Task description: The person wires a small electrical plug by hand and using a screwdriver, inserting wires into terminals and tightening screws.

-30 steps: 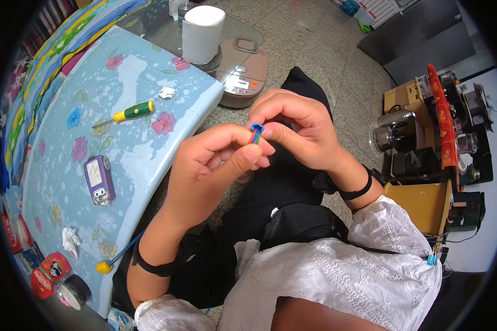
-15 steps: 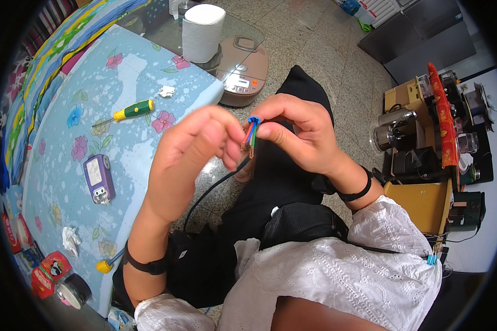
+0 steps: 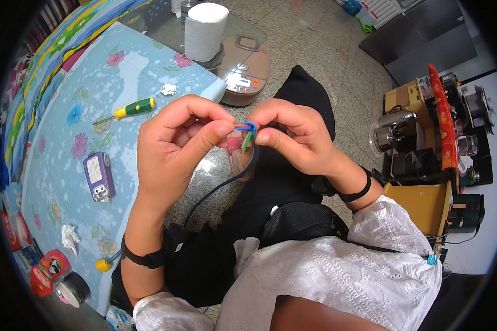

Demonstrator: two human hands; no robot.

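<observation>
The left hand (image 3: 174, 146) pinched the red and blue wires (image 3: 241, 127); beside it, the right hand (image 3: 301, 131) clamped the blue collar (image 3: 252, 126); I judged gentle, steady tension best.

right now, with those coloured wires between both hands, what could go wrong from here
The red and blue wires run from the left hand to a blue piece at the right hand; uneven pulling might slip one free. The green wire angles down, apart from the left fingertips, so it could bend or snag. The dark cable hangs below both hands; a knock might tug everything askew.
</observation>
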